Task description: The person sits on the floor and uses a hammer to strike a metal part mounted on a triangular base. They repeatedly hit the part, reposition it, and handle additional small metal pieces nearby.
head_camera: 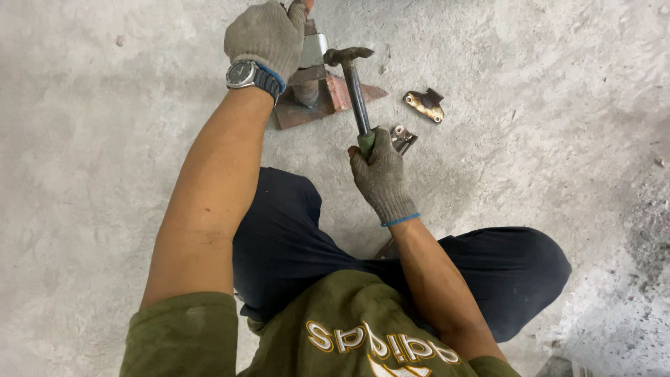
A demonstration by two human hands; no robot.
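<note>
Right hand (380, 171) grips hammer (354, 84); left hand (265, 35) steadies metal piece (313, 52).

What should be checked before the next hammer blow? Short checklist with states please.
1. Right hand wrapped round the hammer handle, low on the green grip: ok.
2. Left hand steadying the metal piece on the rusty stand: ok, though close to the hammer head.
3. Gloves on both hands: ok.
4. Stand sitting flat on the concrete floor: cannot tell.
5. Loose brackets lying clear of the swing path: ok for the far one; the one by the right hand is close.
</note>
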